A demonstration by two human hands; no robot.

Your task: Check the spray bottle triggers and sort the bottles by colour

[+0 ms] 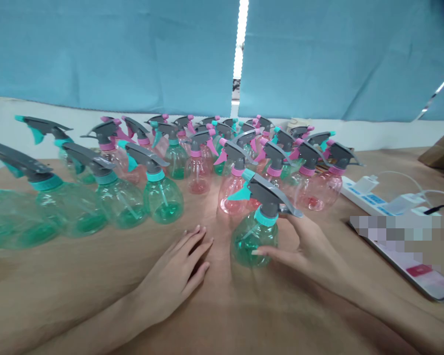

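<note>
My right hand (299,241) is wrapped round a green spray bottle (253,244) with a turquoise collar and a grey trigger head. Its thumb lies across the near side, while the other fingers are hidden behind. The bottle stands upright, its nozzle toward the left. My left hand (173,271) rests on the table with its fingers stretched out, holding nothing. Ahead of that hand is another green spray bottle (165,199). Just behind the held bottle stands a pink spray bottle (234,190).
Several green bottles line the left, among them one green bottle (120,202). Pink and green bottles crowd the back. To the right are a white power strip (370,197) with plugs and cables, a phone (410,261) and a brown paper item (442,154). A blue curtain (114,54) hangs behind.
</note>
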